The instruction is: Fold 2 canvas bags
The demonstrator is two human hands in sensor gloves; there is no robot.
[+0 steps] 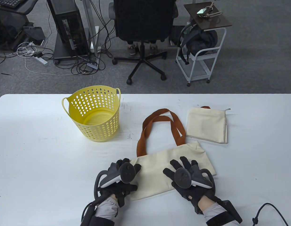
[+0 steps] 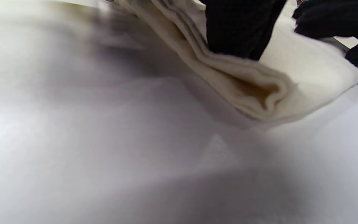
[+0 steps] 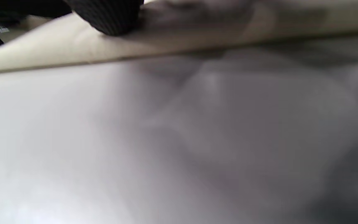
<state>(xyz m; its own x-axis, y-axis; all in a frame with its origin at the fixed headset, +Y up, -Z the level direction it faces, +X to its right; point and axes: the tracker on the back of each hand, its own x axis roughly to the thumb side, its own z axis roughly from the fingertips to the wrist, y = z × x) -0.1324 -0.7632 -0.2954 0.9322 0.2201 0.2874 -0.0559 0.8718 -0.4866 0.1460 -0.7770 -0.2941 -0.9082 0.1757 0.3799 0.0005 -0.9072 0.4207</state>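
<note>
A cream canvas bag (image 1: 157, 171) with brown handles (image 1: 159, 128) lies folded once lengthwise on the white table (image 1: 30, 146). My left hand (image 1: 123, 174) rests on its left end, fingers on the cloth. The left wrist view shows a fingertip (image 2: 238, 34) pressing the folded layers (image 2: 253, 90). My right hand (image 1: 185, 170) lies flat with spread fingers on the bag's right half. In the right wrist view a fingertip (image 3: 110, 18) presses the cloth (image 3: 73, 43). A second cream bag (image 1: 206, 126) lies folded in a small rectangle at the right rear.
A yellow perforated basket (image 1: 94, 113) stands on the table at the left rear. A black cable (image 1: 270, 211) lies at the table's front right. Beyond the table are an office chair (image 1: 143, 30) and a white cart (image 1: 202, 51).
</note>
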